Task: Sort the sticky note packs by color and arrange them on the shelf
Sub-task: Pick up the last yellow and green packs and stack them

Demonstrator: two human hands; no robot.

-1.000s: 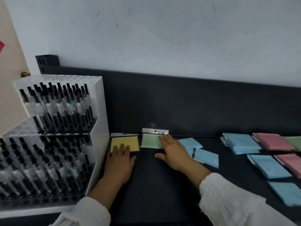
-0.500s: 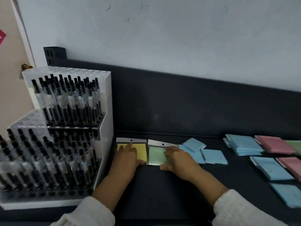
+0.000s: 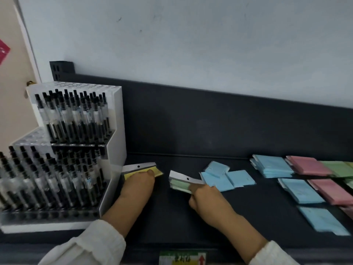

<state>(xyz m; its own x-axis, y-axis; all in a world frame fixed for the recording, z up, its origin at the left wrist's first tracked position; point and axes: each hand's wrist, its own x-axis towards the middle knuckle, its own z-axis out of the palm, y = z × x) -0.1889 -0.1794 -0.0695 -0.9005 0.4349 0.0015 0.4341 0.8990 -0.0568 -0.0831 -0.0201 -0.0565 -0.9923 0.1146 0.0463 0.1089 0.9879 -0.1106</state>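
The left hand point(image 3: 137, 188) lies on the yellow pack point(image 3: 133, 175), just beside the pen rack point(image 3: 112, 150) at the left of the shelf point(image 3: 172, 222). Its fingers are together, but blur hides whether they curl round the pack. The right hand point(image 3: 208, 199) holds the green pack point(image 3: 179, 185), fingers clamped on its near right corner, just left of loose blue packs point(image 3: 229, 178).

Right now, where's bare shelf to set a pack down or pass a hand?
Free: gap between yellow pack and green pack, widening frontward between left hand and right hand; shelf strip behind the loose blue packs, along the back panel; patch between right hand and blue stacks. Crowded: pink stacks and blue stacks far right; pen display left.
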